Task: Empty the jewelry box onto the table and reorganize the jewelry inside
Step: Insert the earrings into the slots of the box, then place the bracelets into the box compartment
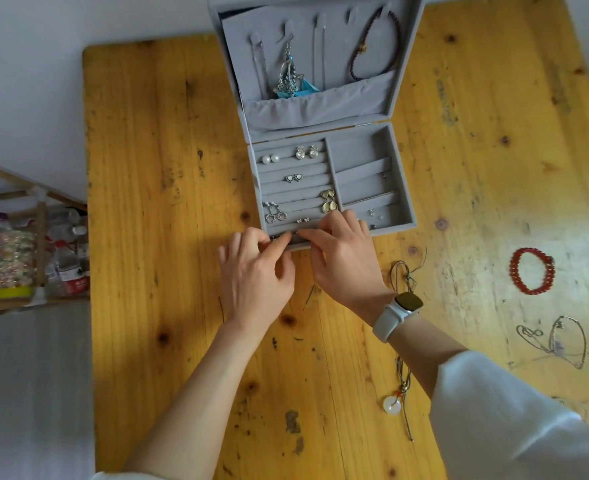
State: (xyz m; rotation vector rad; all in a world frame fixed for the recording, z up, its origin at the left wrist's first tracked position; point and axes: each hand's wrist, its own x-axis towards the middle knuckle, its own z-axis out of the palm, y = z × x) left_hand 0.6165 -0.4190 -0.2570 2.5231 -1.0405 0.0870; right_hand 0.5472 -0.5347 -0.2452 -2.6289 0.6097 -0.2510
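A grey velvet jewelry box stands open on the wooden table. Several earring pairs sit in its left slotted rows, among them pearl studs and gold heart drops. Its lid holds hanging chains, a blue-silver earring and a dark braided bracelet. At the box's front row, my left hand and my right hand both pinch a small piece of jewelry, mostly hidden by the fingers.
On the table to the right lie a red bead bracelet, a thin silver necklace and a cord necklace with a white ring pendant. A rack of bottles and beads stands left of the table.
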